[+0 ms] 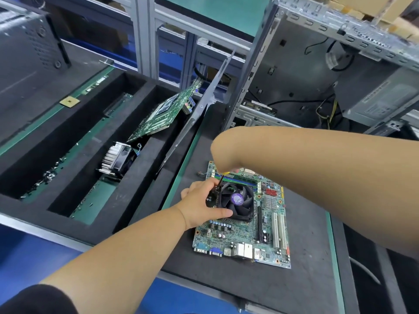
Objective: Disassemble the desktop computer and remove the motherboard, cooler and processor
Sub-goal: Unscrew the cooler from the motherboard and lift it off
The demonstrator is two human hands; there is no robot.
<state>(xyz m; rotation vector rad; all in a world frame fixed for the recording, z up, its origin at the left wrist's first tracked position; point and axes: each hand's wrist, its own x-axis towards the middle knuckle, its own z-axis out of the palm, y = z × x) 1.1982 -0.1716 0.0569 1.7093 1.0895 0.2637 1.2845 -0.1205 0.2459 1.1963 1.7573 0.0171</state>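
Observation:
A green motherboard (pixel 244 236) lies flat on a black mat (pixel 306 257). A black cooler (pixel 237 199) with a purple-labelled fan sits on it. My left hand (pixel 199 202) grips the cooler's left side, thumb along its near edge. My right arm crosses over from the right with the wrist bent down. My right hand (pixel 223 155) is mostly hidden behind it. A thin screwdriver shaft (pixel 220 181) stands under that hand at the cooler's far left corner. The open computer case (pixel 294 71) stands behind the mat.
A black foam tray (pixel 145 191) on the left holds another motherboard (pixel 158 116), a finned cooler (pixel 118 159) and loose screws (pixel 47 177). A grey side panel (pixel 204 105) leans in it. A processor (pixel 69 102) lies further left. A power supply (pixel 381 98) with cables sits in the case.

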